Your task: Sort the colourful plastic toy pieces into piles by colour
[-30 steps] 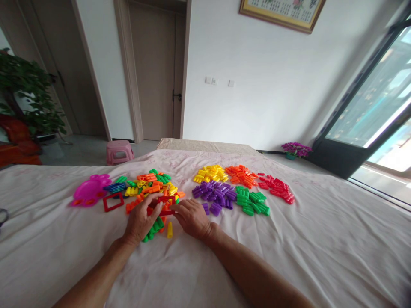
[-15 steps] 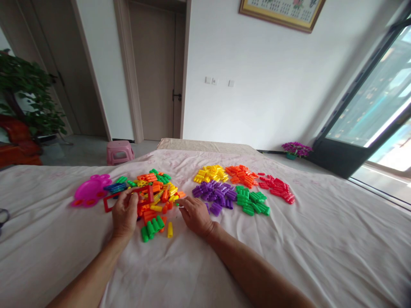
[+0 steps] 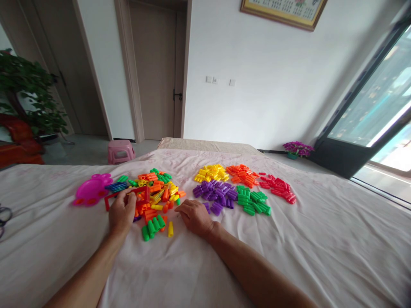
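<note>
My left hand is closed on a red frame, which it holds over the left edge of a mixed pile of orange, yellow and green plastic pieces. Beside that pile, my right hand rests low over the cloth with its fingers bent together; whether something small is between the fingertips is hidden. Several green pieces and a yellow piece lie between my hands. Just past my right hand are purple pieces.
Piles of yellow, orange, green and red pieces lie on the right of the cloth-covered table. A magenta tray and blue pieces are at the left. Dark round handles show at the left edge.
My left hand has shifted slightly left and down with the red frame. My right hand has lowered a little and drawn slightly away from the mixed pile.
</note>
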{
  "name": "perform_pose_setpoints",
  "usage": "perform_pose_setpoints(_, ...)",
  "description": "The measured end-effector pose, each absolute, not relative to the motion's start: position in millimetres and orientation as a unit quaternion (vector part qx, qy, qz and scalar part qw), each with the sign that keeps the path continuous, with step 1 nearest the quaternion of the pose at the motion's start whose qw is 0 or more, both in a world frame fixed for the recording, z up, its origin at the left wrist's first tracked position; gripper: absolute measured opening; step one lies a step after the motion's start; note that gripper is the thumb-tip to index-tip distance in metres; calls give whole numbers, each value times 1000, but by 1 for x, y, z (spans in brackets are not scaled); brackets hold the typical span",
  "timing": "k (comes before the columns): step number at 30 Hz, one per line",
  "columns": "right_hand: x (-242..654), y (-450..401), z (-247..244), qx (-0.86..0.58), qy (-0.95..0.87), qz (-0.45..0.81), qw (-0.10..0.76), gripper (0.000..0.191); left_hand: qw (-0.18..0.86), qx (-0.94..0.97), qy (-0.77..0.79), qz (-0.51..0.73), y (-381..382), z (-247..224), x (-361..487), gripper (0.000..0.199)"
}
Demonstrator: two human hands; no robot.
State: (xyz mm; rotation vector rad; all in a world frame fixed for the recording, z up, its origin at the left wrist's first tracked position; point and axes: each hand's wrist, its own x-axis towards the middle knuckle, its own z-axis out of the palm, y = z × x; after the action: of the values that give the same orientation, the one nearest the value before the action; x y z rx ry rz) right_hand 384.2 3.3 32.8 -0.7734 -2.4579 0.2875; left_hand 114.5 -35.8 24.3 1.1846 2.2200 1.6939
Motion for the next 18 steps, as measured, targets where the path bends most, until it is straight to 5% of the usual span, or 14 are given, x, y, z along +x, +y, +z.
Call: perform_pose_setpoints(18, 386, 5, 31, -298, -907, 111, 276, 26, 87, 417, 710, 560, -46, 25, 89, 41)
